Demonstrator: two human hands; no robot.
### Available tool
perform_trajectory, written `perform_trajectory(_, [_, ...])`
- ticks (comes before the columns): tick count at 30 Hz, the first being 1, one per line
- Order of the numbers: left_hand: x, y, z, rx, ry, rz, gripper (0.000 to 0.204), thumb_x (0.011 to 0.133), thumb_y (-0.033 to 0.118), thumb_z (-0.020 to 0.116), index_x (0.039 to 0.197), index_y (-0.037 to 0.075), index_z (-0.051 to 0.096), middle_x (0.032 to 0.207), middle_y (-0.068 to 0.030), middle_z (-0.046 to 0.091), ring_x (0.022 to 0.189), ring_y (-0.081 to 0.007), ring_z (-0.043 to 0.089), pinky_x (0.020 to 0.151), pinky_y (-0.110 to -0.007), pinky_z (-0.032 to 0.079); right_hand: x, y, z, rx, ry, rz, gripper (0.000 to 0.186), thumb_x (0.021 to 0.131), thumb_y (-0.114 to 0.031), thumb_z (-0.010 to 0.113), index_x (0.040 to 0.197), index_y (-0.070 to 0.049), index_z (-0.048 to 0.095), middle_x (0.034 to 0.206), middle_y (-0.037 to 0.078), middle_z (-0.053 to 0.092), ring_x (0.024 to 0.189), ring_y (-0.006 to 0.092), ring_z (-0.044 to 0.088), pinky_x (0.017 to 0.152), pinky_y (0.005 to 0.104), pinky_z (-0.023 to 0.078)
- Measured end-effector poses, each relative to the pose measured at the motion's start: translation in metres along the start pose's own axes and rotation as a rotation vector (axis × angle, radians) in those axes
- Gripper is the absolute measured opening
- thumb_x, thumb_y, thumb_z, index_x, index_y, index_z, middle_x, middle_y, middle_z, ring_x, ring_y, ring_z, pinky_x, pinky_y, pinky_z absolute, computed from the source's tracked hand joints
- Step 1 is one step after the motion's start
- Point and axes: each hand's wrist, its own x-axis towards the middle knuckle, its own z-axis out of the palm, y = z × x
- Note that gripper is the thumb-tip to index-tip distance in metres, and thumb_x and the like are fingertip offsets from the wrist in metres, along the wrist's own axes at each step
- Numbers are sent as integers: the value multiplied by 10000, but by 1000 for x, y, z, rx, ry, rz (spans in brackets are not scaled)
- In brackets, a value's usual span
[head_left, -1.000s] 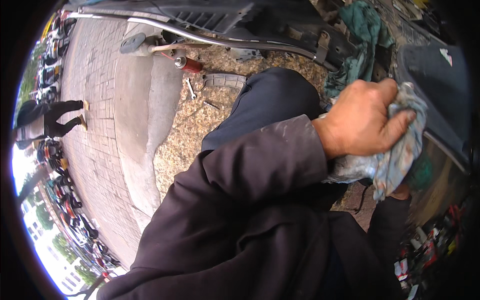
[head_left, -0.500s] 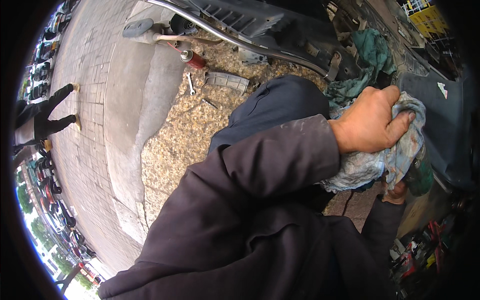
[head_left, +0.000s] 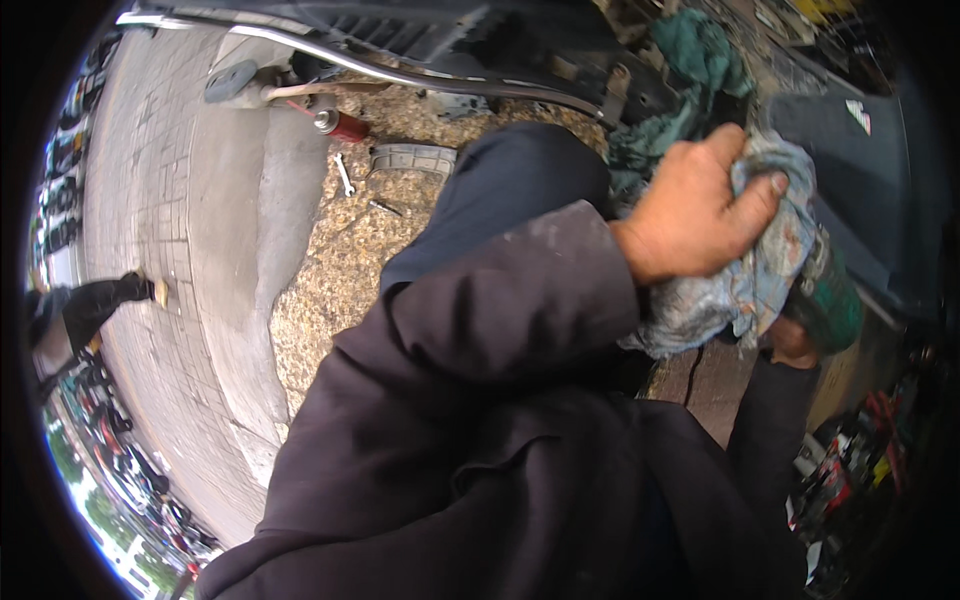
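Note:
A crumpled, stained light-blue rag (head_left: 720, 305) is bunched under my left hand (head_left: 700, 205), whose fingers are closed on it with the thumb pressed over a fold. Below the rag's right edge is my right hand (head_left: 793, 343), mostly hidden. It appears to grip a dark green rounded thing (head_left: 832, 308), whose kind I cannot make out. A darker green cloth (head_left: 700, 55) lies draped beyond my left hand. My bent left knee (head_left: 510, 190) is beside that arm.
On the rough pebbled ground lie a red spray can (head_left: 342, 125), a wrench (head_left: 344, 175), a small dark tool (head_left: 384, 208) and a grey curved part (head_left: 412, 158). A metal tube (head_left: 400, 70) spans the far side. Cluttered parts (head_left: 850, 460) sit lower right. A person's leg (head_left: 105, 300) is at left.
The view has shifted, so most things sit further left and higher. My right hand and the green thing have moved right relative to the rag. The person at left has changed stride.

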Motion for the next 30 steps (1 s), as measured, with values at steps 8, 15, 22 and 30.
perform_trajectory(8, [51,-42,-54,447,-55,16,253,855,222,651,883,-19,579,657,-158,584,558,-208,572,523,-349,455,-8,9,17,130,32,-21,309,738,-33,739,1034,15,665,934,91,678,797,186,637,724,313,512])
perform_trajectory(15, [145,-104,-121,933,-205,-71,246,866,213,643,923,-18,581,729,-146,589,614,-197,574,550,-338,459,-29,-6,44,335,-58,-130,308,733,-29,742,1029,14,668,924,91,680,789,183,638,717,310,514])
perform_trajectory(22, [157,-137,-210,1170,-258,-265,243,876,204,636,964,-17,582,801,-134,594,670,-186,576,577,-327,462,-24,-25,62,571,-127,-177,307,728,-25,745,1024,14,671,913,90,682,782,181,639,709,307,516])
perform_trajectory(30, [192,-182,-143,1206,-525,-104,245,888,193,628,1010,-15,585,883,-120,599,734,-174,578,607,-314,466,-35,-35,62,849,-145,-141,307,723,-20,749,1018,14,675,901,89,684,774,177,640,701,303,518])
